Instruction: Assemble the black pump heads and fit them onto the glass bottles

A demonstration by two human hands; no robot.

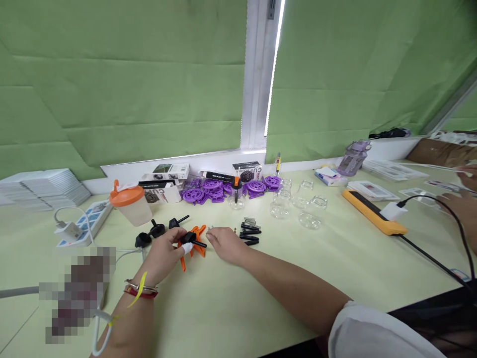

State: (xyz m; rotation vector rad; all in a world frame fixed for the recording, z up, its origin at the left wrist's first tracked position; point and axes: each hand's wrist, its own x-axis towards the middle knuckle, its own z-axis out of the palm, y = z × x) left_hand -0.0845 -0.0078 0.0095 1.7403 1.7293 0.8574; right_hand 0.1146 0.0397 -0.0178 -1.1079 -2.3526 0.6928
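Observation:
My left hand (166, 252) is closed on a small black knob with a pin (192, 239), held just over a pile of orange plastic pieces (196, 240) on the pale table. My right hand (225, 244) rests palm down beside that pile, its fingers curled toward tiny metal bits (210, 228); what they pinch, if anything, is hidden. Two more black knobs (151, 232) lie to the left, and black rods with a spring (250, 231) lie to the right.
Purple wheels (224, 188), small boxes (168, 172), clear glass cups (302, 205) and an orange-lidded jar (130, 203) stand further back. A yellow power strip (373, 211) with a black cable lies right, a white one (85, 223) left. Another person's hand (462, 209) shows at the right edge.

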